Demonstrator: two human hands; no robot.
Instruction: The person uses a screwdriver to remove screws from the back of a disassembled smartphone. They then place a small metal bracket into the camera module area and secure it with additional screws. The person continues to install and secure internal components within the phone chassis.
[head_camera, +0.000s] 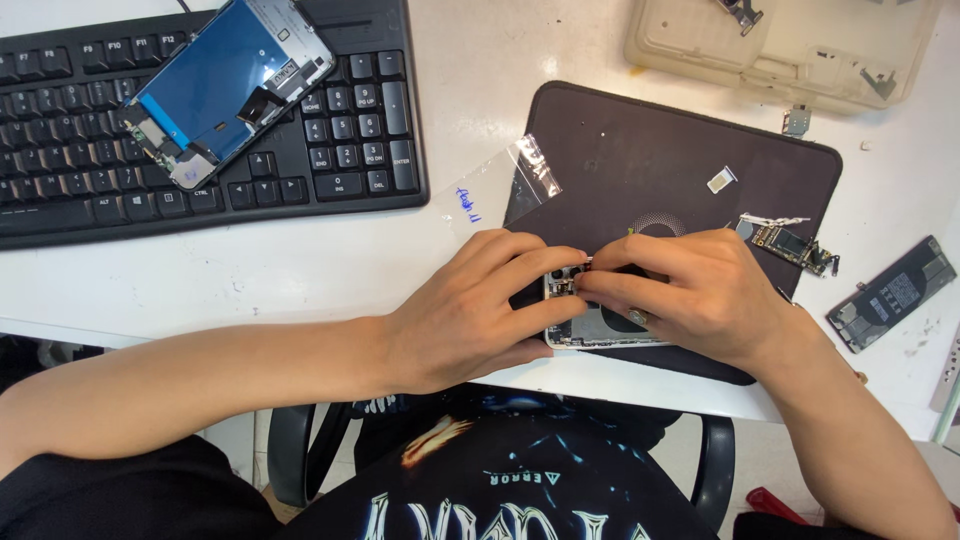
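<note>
An opened phone body (588, 332) lies on a dark mat (670, 150) near the table's front edge, mostly hidden under my hands. My left hand (478, 310) grips its left side, fingers curled over the top corner by the camera module. My right hand (690, 295) rests over the phone's right part, with fingertips pinching something small at the top corner; what they pinch is too small to tell. The fingertips of both hands meet there.
A black keyboard (60, 130) at the back left carries a detached phone screen (228, 88). A clear plastic bag (495, 190) lies by the mat. A logic board (790, 243), a small tray piece (721, 179), a battery (892, 292) and a beige tray (780, 45) lie to the right.
</note>
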